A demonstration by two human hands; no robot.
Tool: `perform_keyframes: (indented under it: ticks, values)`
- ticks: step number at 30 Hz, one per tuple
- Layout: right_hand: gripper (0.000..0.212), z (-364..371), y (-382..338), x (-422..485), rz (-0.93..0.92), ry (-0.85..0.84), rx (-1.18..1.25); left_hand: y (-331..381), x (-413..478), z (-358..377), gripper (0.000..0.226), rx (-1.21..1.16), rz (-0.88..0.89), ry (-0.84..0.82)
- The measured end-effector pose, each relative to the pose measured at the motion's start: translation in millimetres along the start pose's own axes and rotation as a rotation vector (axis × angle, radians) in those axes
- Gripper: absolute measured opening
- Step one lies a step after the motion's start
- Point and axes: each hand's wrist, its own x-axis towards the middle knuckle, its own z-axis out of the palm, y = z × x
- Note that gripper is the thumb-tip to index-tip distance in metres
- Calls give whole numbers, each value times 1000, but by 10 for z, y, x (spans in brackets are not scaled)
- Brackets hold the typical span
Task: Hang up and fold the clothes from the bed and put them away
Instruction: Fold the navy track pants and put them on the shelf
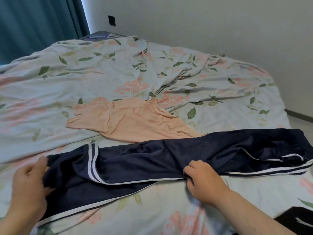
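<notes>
Navy track trousers with white side stripes lie stretched left to right across the near part of the bed. My left hand grips the waistband end at the left, thumb and fingers closed on the fabric. My right hand pinches the trousers' near edge around the middle of the legs. A peach top lies flat just behind the trousers, its lower corner tucked under them.
The bed carries a rumpled floral cover. A black garment with a white mark sits at the lower right corner. A teal curtain hangs at the far left, a white wall with a dark switch plate behind.
</notes>
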Motion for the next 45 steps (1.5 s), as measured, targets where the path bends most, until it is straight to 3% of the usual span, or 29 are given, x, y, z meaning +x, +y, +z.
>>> perform_keyframes:
  ticks: [2, 5, 9, 16, 19, 22, 24, 25, 27, 30, 33, 35, 38, 41, 45]
  values:
    - [22, -8, -5, -16, 15, 3, -6, 231, 93, 91, 44, -32, -106, -149]
    - [22, -23, -10, -34, 22, -4, -14, 462, 275, 270, 23, 174, -193, -422]
    - [23, -29, -18, -20, 40, -10, -4, 584, 370, 294, 53, 315, -153, -549]
    - [22, -132, -106, 99, 11, -25, 6, 508, 501, -180, 54, 191, 45, -359]
    - [23, -156, -327, 208, -44, -63, 18, 368, 480, -319, 48, 194, -35, -216]
    - [26, -139, -635, 320, -99, -70, 22, 299, 328, -260, 14, -13, -227, -54]
    - [30, -95, -824, 372, -129, -76, 4, 296, 172, -157, 17, -61, -384, -140]
    - [31, -76, -905, 392, -140, -77, -11, 294, 101, -106, 20, 40, -371, -200]
    - [28, -50, -1015, 417, -148, -71, -30, 310, 30, -18, 18, 321, -190, -217]
    - [25, -72, -1064, 442, -156, -31, -1, 458, 115, -3, 30, 154, -46, -132]
    - [20, -102, -1038, 427, -197, 82, 31, 576, 336, -70, 33, -138, -155, -13]
    - [26, -73, -1019, 411, -208, 75, 17, 487, 381, -80, 41, 35, -244, -8]
    - [41, 46, -969, 365, -198, -93, -49, 274, 284, -84, 35, 308, -349, -129]
    - [55, 94, -975, 310, -176, -122, -99, 300, 235, -108, 20, 276, -413, -221]
    - [56, 42, -1075, 288, -137, -128, -71, 439, 185, -127, 22, 52, -550, -343]
